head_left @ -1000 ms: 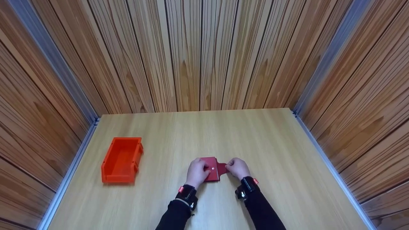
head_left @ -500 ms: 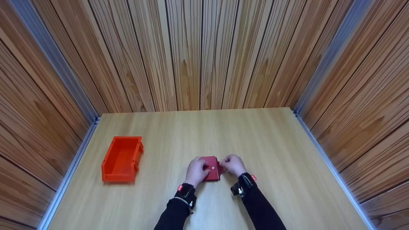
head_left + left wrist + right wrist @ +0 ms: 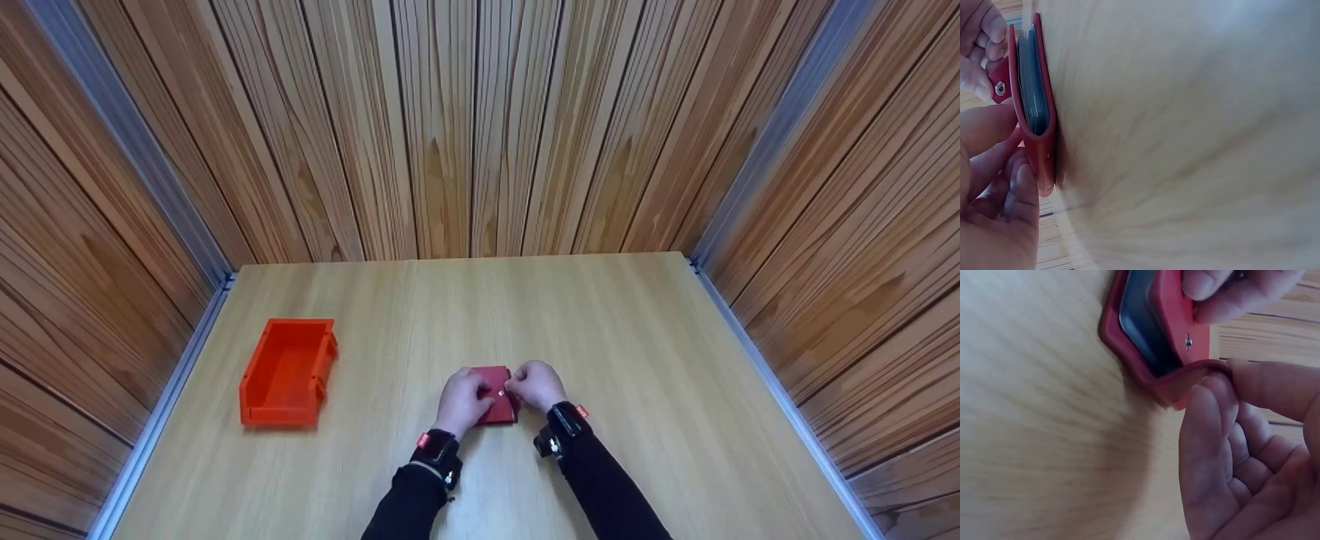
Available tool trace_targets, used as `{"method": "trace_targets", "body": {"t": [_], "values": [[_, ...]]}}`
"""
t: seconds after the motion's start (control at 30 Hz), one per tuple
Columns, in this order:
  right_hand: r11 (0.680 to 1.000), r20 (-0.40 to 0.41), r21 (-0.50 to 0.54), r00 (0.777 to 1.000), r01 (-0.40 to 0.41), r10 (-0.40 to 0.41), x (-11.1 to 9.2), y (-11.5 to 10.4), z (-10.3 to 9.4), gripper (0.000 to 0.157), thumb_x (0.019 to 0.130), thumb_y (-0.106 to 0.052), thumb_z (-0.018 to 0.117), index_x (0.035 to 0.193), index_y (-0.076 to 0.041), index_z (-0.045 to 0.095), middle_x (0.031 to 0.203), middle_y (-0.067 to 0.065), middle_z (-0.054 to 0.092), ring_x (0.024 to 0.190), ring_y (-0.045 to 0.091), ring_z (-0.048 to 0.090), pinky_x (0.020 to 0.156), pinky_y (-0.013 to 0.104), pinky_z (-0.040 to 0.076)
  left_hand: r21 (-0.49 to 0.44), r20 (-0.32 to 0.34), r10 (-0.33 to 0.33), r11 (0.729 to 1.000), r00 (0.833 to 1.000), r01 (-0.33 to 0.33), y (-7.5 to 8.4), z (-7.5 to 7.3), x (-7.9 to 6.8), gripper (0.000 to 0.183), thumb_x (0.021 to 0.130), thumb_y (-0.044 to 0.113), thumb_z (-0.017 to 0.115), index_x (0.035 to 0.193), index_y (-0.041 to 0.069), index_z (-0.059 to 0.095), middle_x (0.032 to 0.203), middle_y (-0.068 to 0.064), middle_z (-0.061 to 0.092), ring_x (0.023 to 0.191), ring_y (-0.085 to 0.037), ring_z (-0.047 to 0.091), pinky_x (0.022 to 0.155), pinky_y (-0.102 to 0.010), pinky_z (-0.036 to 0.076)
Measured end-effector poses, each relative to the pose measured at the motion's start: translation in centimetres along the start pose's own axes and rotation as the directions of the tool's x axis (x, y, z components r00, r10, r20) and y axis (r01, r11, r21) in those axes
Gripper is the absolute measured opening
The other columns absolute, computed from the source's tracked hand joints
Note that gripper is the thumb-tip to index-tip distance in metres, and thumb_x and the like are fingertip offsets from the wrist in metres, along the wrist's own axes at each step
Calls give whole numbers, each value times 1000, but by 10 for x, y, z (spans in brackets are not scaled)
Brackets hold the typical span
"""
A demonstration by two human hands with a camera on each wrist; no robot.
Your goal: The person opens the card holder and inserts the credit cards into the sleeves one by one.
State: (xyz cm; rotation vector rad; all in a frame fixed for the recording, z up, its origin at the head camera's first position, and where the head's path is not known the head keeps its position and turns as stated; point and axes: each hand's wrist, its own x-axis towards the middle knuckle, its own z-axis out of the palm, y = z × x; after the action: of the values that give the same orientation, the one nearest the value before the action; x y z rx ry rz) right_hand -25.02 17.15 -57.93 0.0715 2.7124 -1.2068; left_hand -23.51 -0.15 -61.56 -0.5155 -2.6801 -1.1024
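Observation:
A red card holder (image 3: pixel 504 411) lies on the table in front of me, with a stack of clear card sleeves (image 3: pixel 1033 84) between its covers. My left hand (image 3: pixel 459 405) grips its left side, thumb over the top cover. At the other side my right hand (image 3: pixel 538 384) pinches the end of the strap flap (image 3: pixel 1185 387) between thumb and finger. In the right wrist view the flap bends up and over the open edge, apart from the metal snap stud (image 3: pixel 1188 341) on the top cover. A snap socket (image 3: pixel 999 88) on the flap shows in the left wrist view.
An orange plastic bin (image 3: pixel 279 416) stands at the left of the wooden table (image 3: pixel 615 322). Wood-panelled walls (image 3: pixel 442 135) with metal corner strips (image 3: pixel 780 135) close in the back and both sides.
My right hand has moved left, folding the flap from lying flat out to the right up and over the card holder's edge. The left hand keeps its grip in nearly the same place.

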Motion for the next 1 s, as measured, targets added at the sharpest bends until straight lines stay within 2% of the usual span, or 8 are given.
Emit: {"method": "trace_targets", "body": {"t": [0.23,0.37,0.67,0.87,1.0], "values": [[997,-22,-69,999,31,-33,-1,-6,4,17,82,-10,73,69,-9,62,61,-2,57,54,13,52,49,25,38,18,10,8,1000,1000,-8,0,0,0,17,74,6,84,86,2,73,90,-7,62,87,-26,61,82,-40,49],[986,-43,-156,997,63,-70,-1,-9,6,18,80,-11,73,66,-11,61,62,-3,56,56,14,50,53,27,39,2,17,-5,1000,1000,5,0,0,0,16,75,6,83,86,1,73,90,-7,61,87,-26,61,82,-40,49],[931,-66,-322,977,170,-201,-2,-16,11,27,78,-7,69,59,-13,50,57,-5,45,54,15,43,52,31,37,-13,1,10,1000,1000,-10,-1,0,0,17,74,4,83,87,0,73,90,-10,62,87,-28,61,82,-41,49],[904,-75,-387,971,180,-226,-1,-18,14,25,78,-8,69,61,-12,51,59,-2,46,56,18,44,55,35,41,2,-5,18,1000,1000,-18,-2,1,1,16,75,5,82,87,0,74,89,-9,63,87,-28,62,82,-41,49],[885,-87,-416,959,210,-268,0,-16,17,23,77,-8,68,62,-10,52,59,0,48,57,19,46,55,38,43,2,-20,35,999,999,-35,-2,2,1,14,75,5,82,85,0,74,87,-9,63,84,-28,61,80,-41,49]]}}
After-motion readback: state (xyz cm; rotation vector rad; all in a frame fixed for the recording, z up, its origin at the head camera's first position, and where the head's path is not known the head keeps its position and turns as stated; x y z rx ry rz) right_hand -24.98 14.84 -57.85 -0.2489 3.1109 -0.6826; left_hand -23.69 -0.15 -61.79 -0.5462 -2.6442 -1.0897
